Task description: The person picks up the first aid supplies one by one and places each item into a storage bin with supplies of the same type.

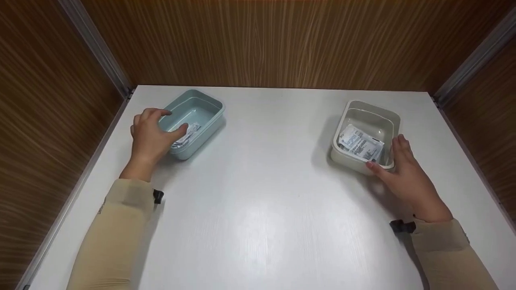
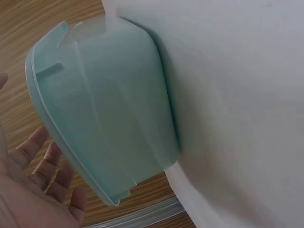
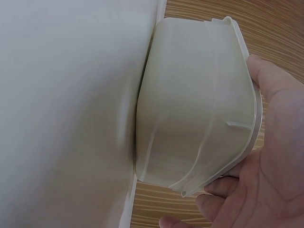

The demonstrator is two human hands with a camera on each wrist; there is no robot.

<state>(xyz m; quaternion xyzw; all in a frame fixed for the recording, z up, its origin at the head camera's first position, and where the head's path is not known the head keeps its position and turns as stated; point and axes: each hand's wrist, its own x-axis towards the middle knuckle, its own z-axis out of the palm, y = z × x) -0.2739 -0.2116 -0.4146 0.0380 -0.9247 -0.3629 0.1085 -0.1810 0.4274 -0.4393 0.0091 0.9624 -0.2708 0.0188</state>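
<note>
A light blue-green plastic box stands at the far left of the white table, with small printed packets inside. My left hand is at its near left corner, fingers spread and thumb reaching over the opening. The left wrist view shows these fingers just off the rim. On the right, a cream plastic box holds printed foil-like packets. My right hand spans its near right corner, thumb at the front rim and fairly straight fingers along the right side. In the right wrist view, the thumb touches the rim.
Both boxes stand on the white tabletop, with a wide stretch of table between them. Wood-grain panels enclose the back and both sides. Metal strips run along the corners.
</note>
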